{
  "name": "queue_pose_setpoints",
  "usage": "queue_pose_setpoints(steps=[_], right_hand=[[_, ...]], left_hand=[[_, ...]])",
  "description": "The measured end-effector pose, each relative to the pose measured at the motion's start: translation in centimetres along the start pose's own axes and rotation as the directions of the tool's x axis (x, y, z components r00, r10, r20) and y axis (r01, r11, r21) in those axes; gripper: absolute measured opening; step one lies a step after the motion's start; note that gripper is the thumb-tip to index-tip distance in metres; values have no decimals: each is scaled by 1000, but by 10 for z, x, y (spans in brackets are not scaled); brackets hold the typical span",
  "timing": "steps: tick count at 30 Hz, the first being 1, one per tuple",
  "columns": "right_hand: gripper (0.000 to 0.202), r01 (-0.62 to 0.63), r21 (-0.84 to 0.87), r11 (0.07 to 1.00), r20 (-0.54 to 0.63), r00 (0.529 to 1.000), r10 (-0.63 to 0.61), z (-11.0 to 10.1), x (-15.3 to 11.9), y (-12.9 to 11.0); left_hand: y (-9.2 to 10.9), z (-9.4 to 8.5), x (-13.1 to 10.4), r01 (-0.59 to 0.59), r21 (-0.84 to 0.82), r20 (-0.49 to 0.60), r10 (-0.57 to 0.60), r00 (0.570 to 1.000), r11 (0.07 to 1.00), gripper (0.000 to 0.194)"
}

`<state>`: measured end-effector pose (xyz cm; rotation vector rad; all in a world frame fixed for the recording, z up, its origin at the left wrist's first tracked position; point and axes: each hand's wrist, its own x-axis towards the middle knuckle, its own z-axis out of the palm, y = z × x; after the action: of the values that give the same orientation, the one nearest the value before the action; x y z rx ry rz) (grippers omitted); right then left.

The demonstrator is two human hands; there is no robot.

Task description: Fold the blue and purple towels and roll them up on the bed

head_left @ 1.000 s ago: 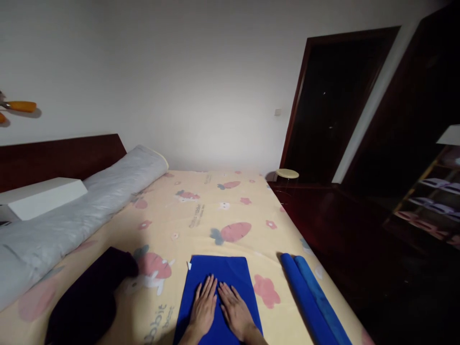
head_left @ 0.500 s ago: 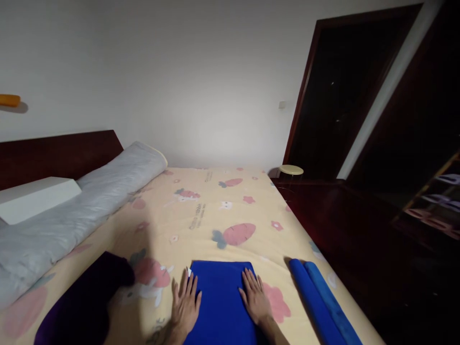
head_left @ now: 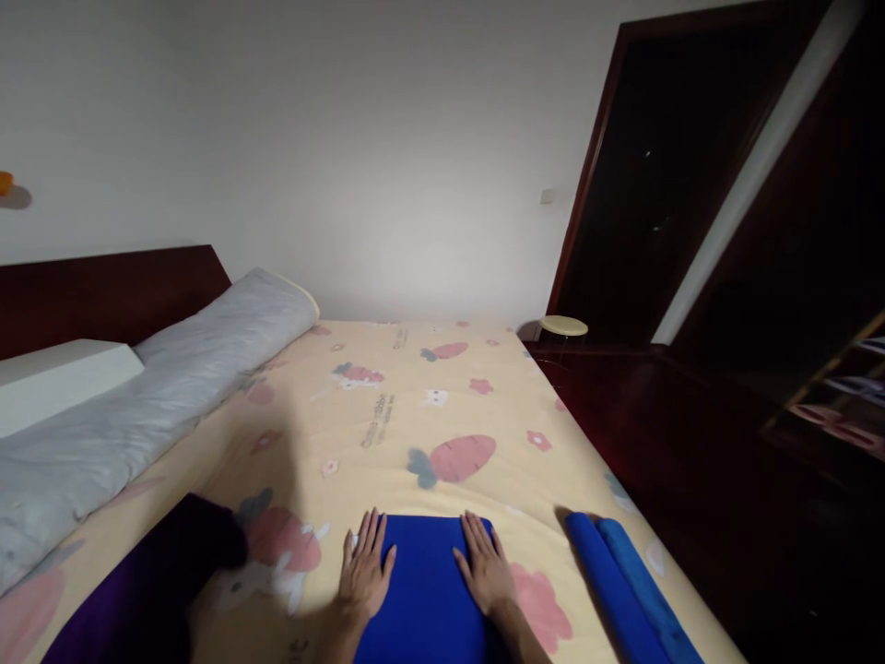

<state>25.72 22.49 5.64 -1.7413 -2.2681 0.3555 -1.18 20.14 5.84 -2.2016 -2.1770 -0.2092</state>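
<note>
A bright blue folded cloth (head_left: 427, 590) lies flat on the bed, its near end cut off by the bottom of the view. My left hand (head_left: 366, 572) rests palm down along its left edge, fingers stretched forward. On the far right corner lies my right hand (head_left: 485, 572), also flat with the fingers extended. Neither hand grips anything. To the right are two rolled blue cloths (head_left: 626, 586), side by side. A dark purple cloth (head_left: 148, 581) lies to the left, partly in shadow.
The bed (head_left: 415, 406) has a cream sheet with carrots and rabbits. A long grey bedding roll (head_left: 172, 383) and a white block (head_left: 65, 383) lie by the dark headboard (head_left: 111, 290). Beyond the right edge stand a round stool (head_left: 563, 326) and a shoe rack (head_left: 840, 378).
My left hand has slid slightly forward and inward on the folded cloth's edge. The right hand stays at the far right corner, nearly still. The view has shifted a little.
</note>
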Motion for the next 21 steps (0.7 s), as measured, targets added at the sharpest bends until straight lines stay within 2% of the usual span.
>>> queue_pose_setpoints(steps=[3,9,12,17,19,21], right_hand=[[74,-83,-40,996,-26,996,82,3,-2,20],[74,-84,-66,994,-53,995,81,14,-1,21],[74,-66,-85,994,-40,997,63,12,-3,31],[70,-26,-116,993,-66,998,19,6,-12,62],[69,-36,-113,993,-88,996,26,2,-13,61],[68,-42,-89,995,-114,993,32,-1,-11,44]], left_hand=[[-1,3,-2,54,-4,-10,-54,999,999,62],[1,5,2,85,-12,49,-84,995,996,66],[-6,0,2,101,-4,120,-100,988,995,65],[-25,-15,0,119,27,196,-122,973,993,64],[-25,-23,1,125,41,170,-130,977,991,63],[-15,-28,2,80,42,81,-84,993,996,60]])
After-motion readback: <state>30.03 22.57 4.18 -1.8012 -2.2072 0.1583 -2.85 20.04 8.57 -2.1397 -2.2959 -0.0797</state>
